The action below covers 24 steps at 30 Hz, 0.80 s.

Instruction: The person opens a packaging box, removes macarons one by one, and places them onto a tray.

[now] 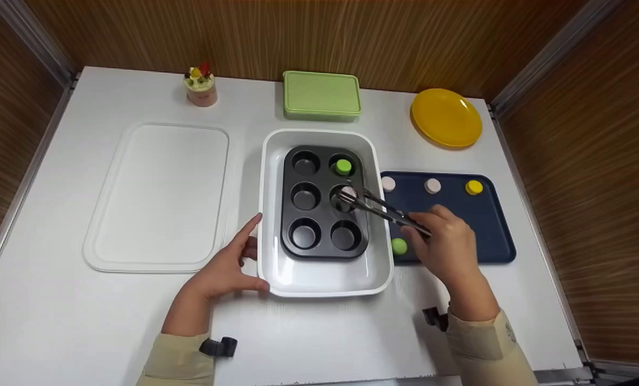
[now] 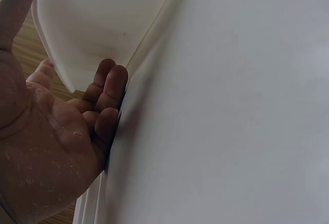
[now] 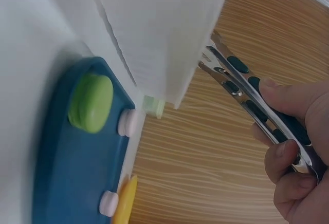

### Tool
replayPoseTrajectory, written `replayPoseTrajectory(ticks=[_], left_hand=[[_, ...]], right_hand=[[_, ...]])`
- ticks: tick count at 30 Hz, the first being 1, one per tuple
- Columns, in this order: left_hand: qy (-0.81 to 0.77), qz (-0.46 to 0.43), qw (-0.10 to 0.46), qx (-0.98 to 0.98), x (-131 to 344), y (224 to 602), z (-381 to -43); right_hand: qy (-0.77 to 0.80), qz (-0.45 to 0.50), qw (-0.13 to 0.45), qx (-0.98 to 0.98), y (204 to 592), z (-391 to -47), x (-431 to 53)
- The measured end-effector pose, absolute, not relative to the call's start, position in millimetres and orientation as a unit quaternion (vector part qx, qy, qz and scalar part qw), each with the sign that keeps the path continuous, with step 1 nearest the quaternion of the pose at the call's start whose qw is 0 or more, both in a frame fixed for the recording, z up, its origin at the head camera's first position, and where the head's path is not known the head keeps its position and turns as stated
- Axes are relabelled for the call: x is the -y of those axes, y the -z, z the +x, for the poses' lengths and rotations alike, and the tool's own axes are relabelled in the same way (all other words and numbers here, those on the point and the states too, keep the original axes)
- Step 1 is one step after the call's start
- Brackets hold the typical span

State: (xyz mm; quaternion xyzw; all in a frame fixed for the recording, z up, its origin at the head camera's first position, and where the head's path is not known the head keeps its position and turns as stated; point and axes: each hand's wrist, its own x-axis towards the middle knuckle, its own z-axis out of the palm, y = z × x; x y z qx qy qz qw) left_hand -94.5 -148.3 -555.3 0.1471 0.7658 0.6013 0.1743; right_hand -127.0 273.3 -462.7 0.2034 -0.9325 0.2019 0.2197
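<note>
My right hand (image 1: 448, 244) grips metal tongs (image 1: 386, 212) with dark grip pads. In the head view the tong tips are in the middle right cup of a dark muffin pan (image 1: 325, 206), at a pale pink macaron (image 1: 348, 191). A green macaron (image 1: 343, 166) sits in the cup behind it. The pan lies inside a deep white bin (image 1: 325, 281). At the bin's left side is my left hand (image 1: 225, 271), thumb at the near corner and forefinger along the wall. In the left wrist view its other fingers (image 2: 110, 88) are loosely bent beside the bin.
A dark blue tray (image 1: 459, 230) on the right carries pink macarons (image 1: 432, 186), a yellow macaron (image 1: 474, 187) and a green macaron (image 1: 399, 246). Farther back stand a yellow plate (image 1: 446, 118), a green lidded box (image 1: 322, 95) and a dessert cup (image 1: 201, 88). A white lid (image 1: 158, 195) lies left.
</note>
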Motion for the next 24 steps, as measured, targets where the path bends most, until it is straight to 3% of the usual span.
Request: replayPoseTrajectory(ticks=[12, 24], left_hand=[[-0.607, 0.156, 0.173, -0.760, 148, 556, -95], [-0.608, 0.150, 0.178, -0.759, 148, 556, -95]], right_hand=[[-0.243, 0.190, 0.297, 0.904, 441, -104, -301], [-0.224, 0.133, 0.335, 0.906, 435, -86, -347]])
